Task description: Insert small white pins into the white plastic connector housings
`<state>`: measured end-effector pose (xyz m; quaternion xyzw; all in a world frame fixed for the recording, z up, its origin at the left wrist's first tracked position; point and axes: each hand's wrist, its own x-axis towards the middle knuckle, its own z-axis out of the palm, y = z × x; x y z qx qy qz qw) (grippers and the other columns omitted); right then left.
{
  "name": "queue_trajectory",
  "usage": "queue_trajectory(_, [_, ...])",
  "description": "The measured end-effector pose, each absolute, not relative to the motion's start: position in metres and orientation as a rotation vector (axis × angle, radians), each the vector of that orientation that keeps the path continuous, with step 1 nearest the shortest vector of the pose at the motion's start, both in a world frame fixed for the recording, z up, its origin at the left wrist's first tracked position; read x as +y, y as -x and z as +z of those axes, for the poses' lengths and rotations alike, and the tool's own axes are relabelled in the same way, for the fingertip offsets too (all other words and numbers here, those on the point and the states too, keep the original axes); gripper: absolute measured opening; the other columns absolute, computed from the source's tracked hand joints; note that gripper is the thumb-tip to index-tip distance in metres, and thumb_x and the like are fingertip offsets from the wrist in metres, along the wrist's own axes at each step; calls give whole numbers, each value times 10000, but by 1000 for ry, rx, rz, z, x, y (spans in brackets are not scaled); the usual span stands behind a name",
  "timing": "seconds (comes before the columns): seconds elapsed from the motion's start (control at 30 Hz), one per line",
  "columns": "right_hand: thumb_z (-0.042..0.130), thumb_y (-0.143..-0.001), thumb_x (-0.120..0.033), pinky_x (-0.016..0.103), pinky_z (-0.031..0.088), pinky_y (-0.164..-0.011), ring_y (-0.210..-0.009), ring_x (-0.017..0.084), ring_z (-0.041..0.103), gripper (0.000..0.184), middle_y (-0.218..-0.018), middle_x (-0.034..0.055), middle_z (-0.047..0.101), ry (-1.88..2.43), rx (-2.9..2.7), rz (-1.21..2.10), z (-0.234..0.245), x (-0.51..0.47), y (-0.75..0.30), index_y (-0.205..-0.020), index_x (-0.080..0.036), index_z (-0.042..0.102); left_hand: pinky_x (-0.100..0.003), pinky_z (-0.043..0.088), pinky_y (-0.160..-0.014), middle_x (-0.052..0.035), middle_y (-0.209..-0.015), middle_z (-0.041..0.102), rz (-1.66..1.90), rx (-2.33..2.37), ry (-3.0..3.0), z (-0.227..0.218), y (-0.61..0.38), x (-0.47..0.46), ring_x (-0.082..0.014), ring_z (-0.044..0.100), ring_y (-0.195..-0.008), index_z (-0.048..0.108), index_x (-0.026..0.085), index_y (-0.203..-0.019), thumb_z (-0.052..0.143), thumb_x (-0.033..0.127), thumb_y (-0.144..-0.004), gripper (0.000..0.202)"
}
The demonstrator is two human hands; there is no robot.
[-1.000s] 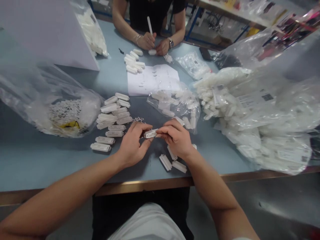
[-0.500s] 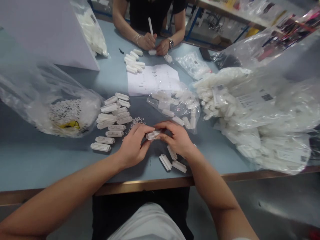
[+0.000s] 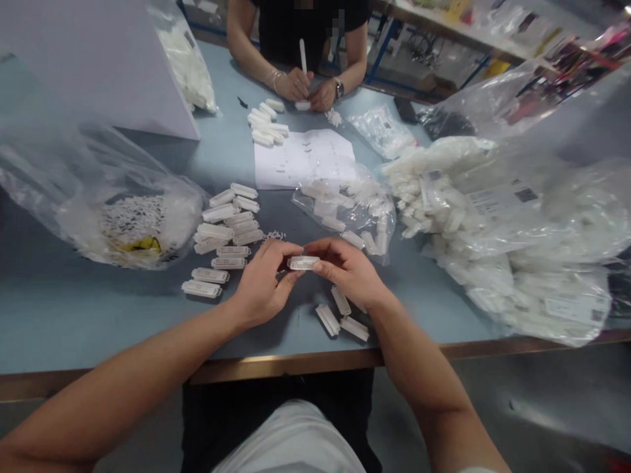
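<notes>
White printed piece now level between both hands

Half a second ago the slim white plastic piece with dark printing (image 3: 302, 263) sat tilted; now it lies level, printed face up to view. Left hand (image 3: 263, 282): finger and thumb nearly closed about its left end, little changed. Right hand (image 3: 352, 272): partly curled, thumb on the right end, fingers behind; a second ago it pinched that end from the side. Piece is above the grey-blue bench (image 3: 113, 328), in front of the person

Similar white plastic pieces (image 3: 217, 231) beside the left hand, layout unchanged. A few loose white pieces (image 3: 328, 320) near the right wrist, also unmoved

Containers: large clear plastic bag (image 3: 73, 213) at left, many tiny white bits (image 3: 133, 217) and a yellow item (image 3: 140, 245) visible in it. Smaller clear plastic bag (image 3: 310, 203) beyond the hands, white oblong pieces (image 3: 381, 226) inside. Big clear bags (image 3: 566, 223) at right, bulging with whitish parts, individual shapes mostly unclear
</notes>
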<state>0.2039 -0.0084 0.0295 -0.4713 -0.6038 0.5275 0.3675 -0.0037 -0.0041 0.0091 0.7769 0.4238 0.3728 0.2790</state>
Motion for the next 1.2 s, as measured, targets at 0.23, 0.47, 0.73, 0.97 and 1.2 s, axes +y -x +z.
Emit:
queue_trajectory(0.23, [757,-853,-444,336,559,-813,-906,187,694,316,-990,39,741,1303,-1519,1266,26,-8,-200,-1066,-230,663,-349,556,-767,-54,-1005,654,1019,1120,-2058,5,4,-4,-206,640,-904,596,216,-1142,608,218,-914,228])
queue_trajectory(0.47, [614,-941,-209,382,508,-880,-952,235,646,96,-955,63,719,1464,-2011,678,18,6,-197,-944,-227,708,-419,592,-842,-87,-1144,603,1274,1365,-1748,-8,6,9,-248,648,-1049,520,236,-1227,645,268,-912,340])
queue_trajectory(0.73, [502,-997,-173,411,466,-877,-961,308,626,211,-970,180,706,1667,-2524,250,1,14,-176,-956,-111,699,-436,595,-856,-86,-1134,594,1238,1311,-1719,-12,5,9,-244,647,-1021,551,224,-1207,659,265,-886,342])
queue_trajectory(0.97, [533,-912,-145,346,469,-774,-857,238,625,127,-928,111,710,1667,-2289,489,16,8,-190,-945,-143,655,-402,581,-818,-76,-1104,591,1222,1308,-1755,-12,5,8,-229,636,-988,583,215,-1175,659,257,-875,312])
queue_trajectory(1.2, [630,-903,-231,302,525,-774,-854,173,677,130,-953,19,750,1410,-1724,726,25,-2,-210,-1002,-229,714,-362,562,-773,-66,-1046,611,1126,1237,-1879,-4,3,2,-203,638,-902,598,194,-1121,639,249,-893,239])
